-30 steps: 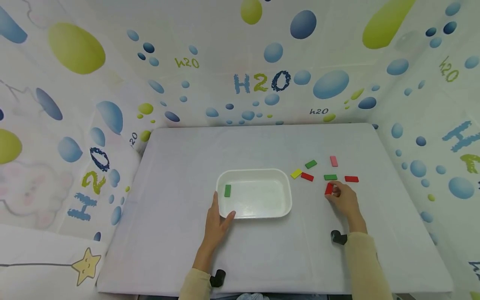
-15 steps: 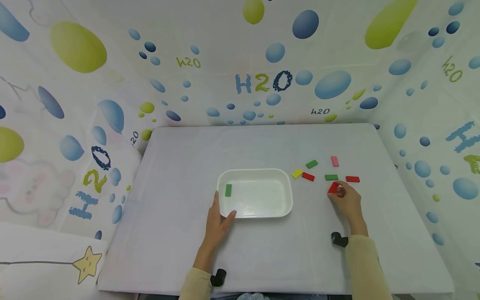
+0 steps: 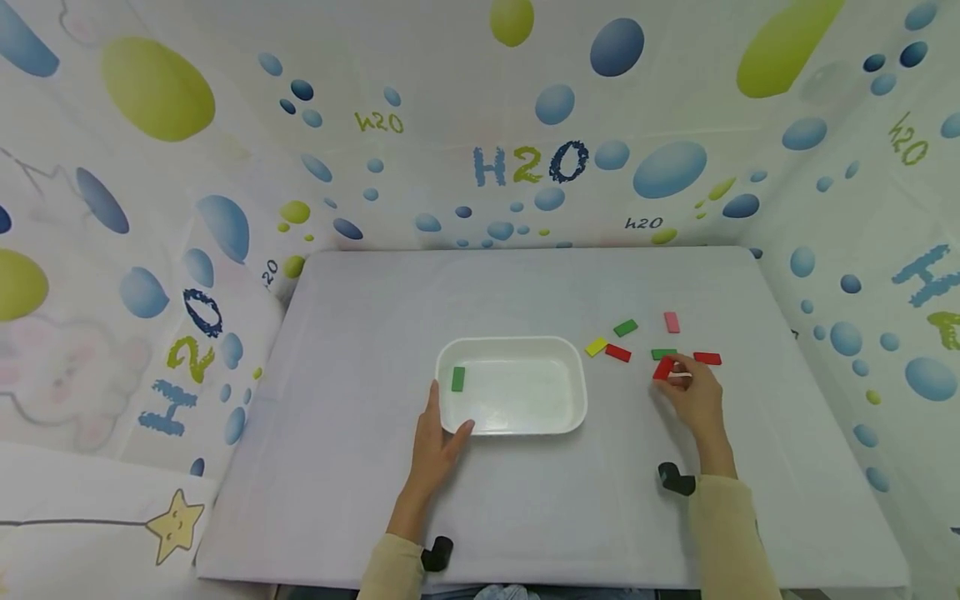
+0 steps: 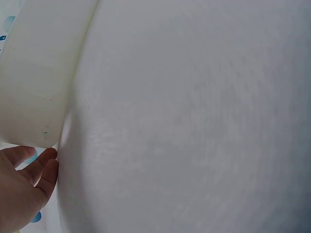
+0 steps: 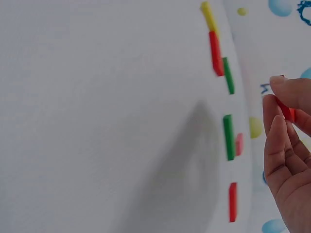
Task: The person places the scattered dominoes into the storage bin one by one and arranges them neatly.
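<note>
White wall sheeting (image 3: 450,92) with blue and lime-green blobs and "H2O" lettering, on back and both sides. Within it, matte white rectangular tabletop (image 3: 360,333). On it, mid-table: shallow glossy white rectangular tray (image 3: 525,396), rounded corners, plastic-looking. Left hand (image 3: 433,446) at tray's near-left corner, fingers spread and relaxed, index along left side, thumb on near rim. Right hand (image 3: 697,402), right of tray, thumb and fingertips pinching a flat bright-red rectangular block (image 3: 663,368), tilted. Tray contents: one flat green rectangular block (image 3: 457,379), upright to the rim, near left wall. Loose on table right of tray, similar blocks: yellow one (image 3: 596,347) just beside a red one (image 3: 618,353), green one (image 3: 626,327) behind them; pink one (image 3: 671,322) farther back; second green one (image 3: 660,354), partly covered by the held block; another red one (image 3: 707,358) rightmost.
</note>
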The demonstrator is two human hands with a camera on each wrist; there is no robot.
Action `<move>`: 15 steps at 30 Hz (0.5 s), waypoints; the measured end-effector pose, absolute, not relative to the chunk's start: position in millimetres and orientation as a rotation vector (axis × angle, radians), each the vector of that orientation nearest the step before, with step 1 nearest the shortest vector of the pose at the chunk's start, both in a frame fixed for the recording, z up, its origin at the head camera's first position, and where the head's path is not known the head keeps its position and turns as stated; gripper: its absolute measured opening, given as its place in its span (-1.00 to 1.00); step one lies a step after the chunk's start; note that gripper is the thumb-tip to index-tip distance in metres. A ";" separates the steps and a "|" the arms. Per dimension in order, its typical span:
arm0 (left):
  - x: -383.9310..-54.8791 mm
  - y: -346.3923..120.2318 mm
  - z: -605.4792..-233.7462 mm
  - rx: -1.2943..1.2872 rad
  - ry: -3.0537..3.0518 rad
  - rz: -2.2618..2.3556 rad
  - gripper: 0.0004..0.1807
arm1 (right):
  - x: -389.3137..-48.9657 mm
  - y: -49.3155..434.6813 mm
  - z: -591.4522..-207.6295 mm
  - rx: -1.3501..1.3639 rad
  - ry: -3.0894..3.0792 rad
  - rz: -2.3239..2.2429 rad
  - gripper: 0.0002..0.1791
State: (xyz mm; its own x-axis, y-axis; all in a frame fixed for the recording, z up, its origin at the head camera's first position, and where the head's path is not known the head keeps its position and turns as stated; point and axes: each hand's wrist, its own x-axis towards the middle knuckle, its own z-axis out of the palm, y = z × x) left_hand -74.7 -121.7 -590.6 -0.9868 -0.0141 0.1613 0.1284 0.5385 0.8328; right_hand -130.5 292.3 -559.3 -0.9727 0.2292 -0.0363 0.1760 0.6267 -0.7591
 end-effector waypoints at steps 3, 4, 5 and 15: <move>-74.2 -123.0 -590.9 -0.090 -2.628 -1.433 -0.01 | -132.4 284.7 -548.8 -0.309 -2.743 1.268 -0.44; -74.0 -123.3 -590.9 -0.087 -2.628 -1.431 -0.01 | -133.0 281.7 -544.8 -0.296 -2.731 1.267 -0.45; -74.1 -123.4 -590.9 -0.087 -2.627 -1.426 -0.01 | -133.4 278.4 -540.8 -0.282 -2.721 1.264 -0.45; -74.5 -123.2 -592.2 -0.133 -2.609 -1.412 -0.01 | -140.9 237.6 -505.2 -0.118 -2.607 1.360 -0.46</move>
